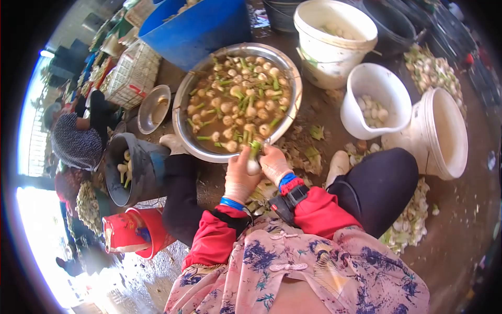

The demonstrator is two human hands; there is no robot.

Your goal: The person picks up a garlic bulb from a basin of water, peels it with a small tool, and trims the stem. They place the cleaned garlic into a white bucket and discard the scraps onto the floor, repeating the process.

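My left hand (241, 179), in a thin pale glove, wraps round a white garlic bulb (253, 167) with a short green stem pointing up. Against the other side of the bulb, my right hand (275, 165) is closed, its thumb and fingers by the stem; whether it also grips a small tool I cannot tell. Both hands are at the near rim of a wide metal basin (296, 99). Many stemmed garlic bulbs (251, 111) float in brown water inside it.
Right of the basin are a white pail (353, 123) holding peeled bulbs, a taller white bucket (320, 57) and a tipped-over bucket (429, 138). A grey bucket (117, 178) and red bucket (157, 230) stand left. Peelings (410, 225) litter the floor. Another person (78, 141) sits far left.
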